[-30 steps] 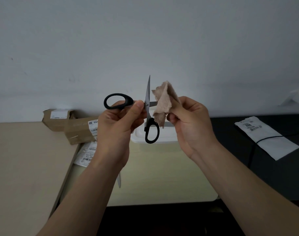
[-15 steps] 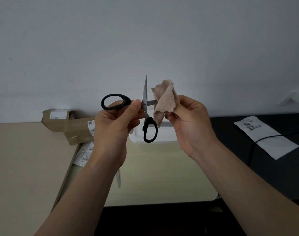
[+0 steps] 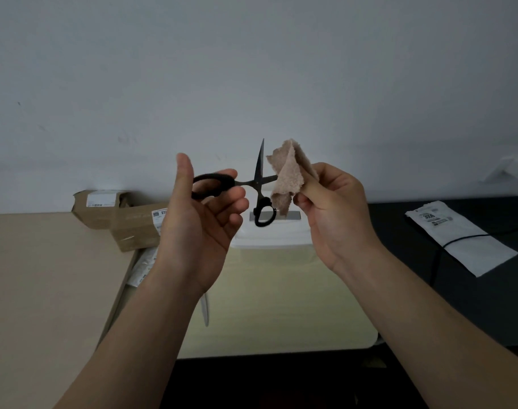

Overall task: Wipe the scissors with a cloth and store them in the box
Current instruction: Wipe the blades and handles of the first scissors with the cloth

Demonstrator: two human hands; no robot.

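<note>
Wiping looks under way, and storing is not yet done. The left hand (image 3: 198, 228) grips the open scissors (image 3: 256, 183) by one handle, in mid-air above the counter (image 3: 281, 305). The right hand (image 3: 334, 214) pinches the cloth (image 3: 290, 178) against one blade. The box (image 3: 269, 237) sits at the counter's far edge.

One wide-angle view from the person's head, facing forward and a little down, wall (image 3: 252, 69) filling 12 o'clock, table (image 3: 281, 290) at 6, left hand (image 3: 198, 219) and right hand (image 3: 334, 214) near the lens, mid-frame, forearms (image 3: 151, 335) entering from 7 and 5.
</note>
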